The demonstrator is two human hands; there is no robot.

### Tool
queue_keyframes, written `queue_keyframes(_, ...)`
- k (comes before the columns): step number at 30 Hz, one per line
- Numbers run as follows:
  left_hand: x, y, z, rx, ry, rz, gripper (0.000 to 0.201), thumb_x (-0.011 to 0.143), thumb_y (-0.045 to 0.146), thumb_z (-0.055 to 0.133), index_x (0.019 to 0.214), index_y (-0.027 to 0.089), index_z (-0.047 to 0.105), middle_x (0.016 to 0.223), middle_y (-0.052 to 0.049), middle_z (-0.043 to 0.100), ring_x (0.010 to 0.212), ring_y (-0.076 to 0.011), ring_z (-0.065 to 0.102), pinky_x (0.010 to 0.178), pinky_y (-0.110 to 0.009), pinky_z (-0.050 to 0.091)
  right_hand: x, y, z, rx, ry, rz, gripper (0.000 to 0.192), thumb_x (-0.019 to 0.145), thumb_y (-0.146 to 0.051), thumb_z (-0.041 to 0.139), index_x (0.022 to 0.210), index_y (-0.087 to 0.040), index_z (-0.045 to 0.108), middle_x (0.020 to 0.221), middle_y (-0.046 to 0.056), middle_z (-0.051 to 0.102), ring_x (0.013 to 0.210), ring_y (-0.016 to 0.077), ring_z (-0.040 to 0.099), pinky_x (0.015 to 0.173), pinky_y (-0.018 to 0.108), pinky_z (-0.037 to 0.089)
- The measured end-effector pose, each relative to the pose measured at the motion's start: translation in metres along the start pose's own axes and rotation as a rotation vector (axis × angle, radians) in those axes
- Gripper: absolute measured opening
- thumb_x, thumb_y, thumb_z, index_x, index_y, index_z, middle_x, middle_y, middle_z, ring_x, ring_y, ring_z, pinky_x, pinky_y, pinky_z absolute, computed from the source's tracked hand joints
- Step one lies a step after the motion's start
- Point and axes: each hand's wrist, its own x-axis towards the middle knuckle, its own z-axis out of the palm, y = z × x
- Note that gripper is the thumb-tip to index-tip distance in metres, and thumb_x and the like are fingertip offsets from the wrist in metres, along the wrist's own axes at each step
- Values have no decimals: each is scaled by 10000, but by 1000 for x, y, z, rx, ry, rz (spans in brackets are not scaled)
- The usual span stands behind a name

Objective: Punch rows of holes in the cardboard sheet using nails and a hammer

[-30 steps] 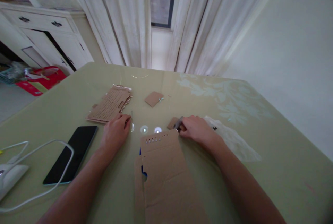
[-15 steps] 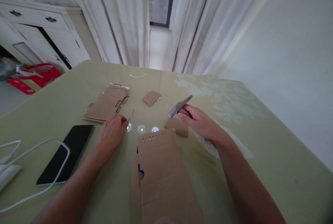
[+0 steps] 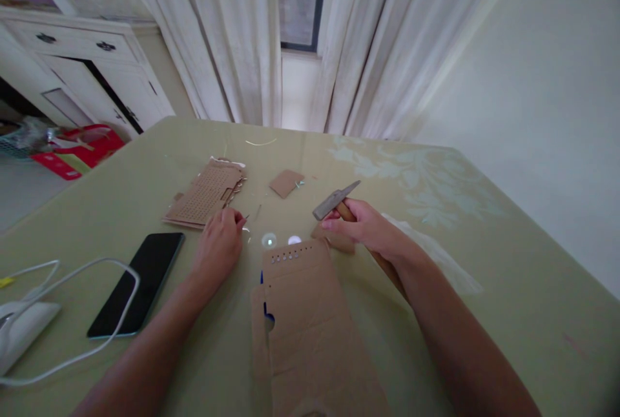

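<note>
My right hand (image 3: 365, 226) is closed round the wooden handle (image 3: 387, 270) of a hammer, just below its grey metal head (image 3: 335, 200). The hammer is held above a small piece of brown cardboard (image 3: 343, 243), which it partly covers. My left hand (image 3: 223, 236) pinches a thin metal nail-like piece (image 3: 247, 217) between thumb and fingertips; only its tip shows. Right of that tip, a faint thin line on the glass may be a reflection. Between my forearms lies a large brown cardboard sheet (image 3: 310, 326), with a row of punched holes along its far edge.
Stacked perforated cardboard (image 3: 208, 194) lies beyond my left hand. A small cardboard square (image 3: 285, 183) sits farther back. On the left are a black phone (image 3: 138, 284), a white cable (image 3: 97, 262) and a white device (image 3: 29, 326). Clear plastic (image 3: 436, 255) lies by my right forearm.
The view has shifted slightly left. My right hand has turned the hammer a little, so more of its handle shows. My left hand keeps its pinch near the perforated cardboard.
</note>
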Motion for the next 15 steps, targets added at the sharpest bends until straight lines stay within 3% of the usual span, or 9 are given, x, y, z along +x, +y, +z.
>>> queue_keyframes(4, 0, 3, -7, -154, 151, 64, 264, 1054, 308, 458, 1131, 179, 676, 1095, -156, 728, 1091, -337, 675, 1003, -464, 520, -2, -1, -1, 23, -67, 30, 352, 791, -363, 879, 1042, -175, 719, 1012, 52, 760, 915, 215, 704, 793, 304, 541)
queue_keyframes(7, -2, 7, -13, -359, 193, 106, 258, 1047, 363, 529, 1072, 198, 725, 1021, -103, 740, 922, -276, 683, 859, -393, 530, -2, 0, 2, 71, -102, 36, 347, 793, -357, 878, 1034, -172, 711, 972, 41, 736, 891, 204, 688, 777, 298, 535)
queue_keyframes(10, -10, 16, -20, -652, 151, 127, 217, 1021, 402, 642, 1020, 206, 736, 897, -40, 736, 751, -198, 642, 692, -312, 492, -1, 3, 6, 95, -108, 19, 326, 787, -353, 884, 985, -175, 695, 935, 21, 701, 859, 186, 653, 772, 292, 517)
queue_keyframes(15, -31, 39, -28, -938, -31, 293, 176, 1054, 358, 650, 984, 219, 730, 905, -28, 734, 826, -172, 660, 749, -283, 509, -1, 0, 12, 176, -212, 9, 279, 785, -278, 855, 987, -188, 685, 883, -22, 661, 793, 155, 604, 718, 262, 454)
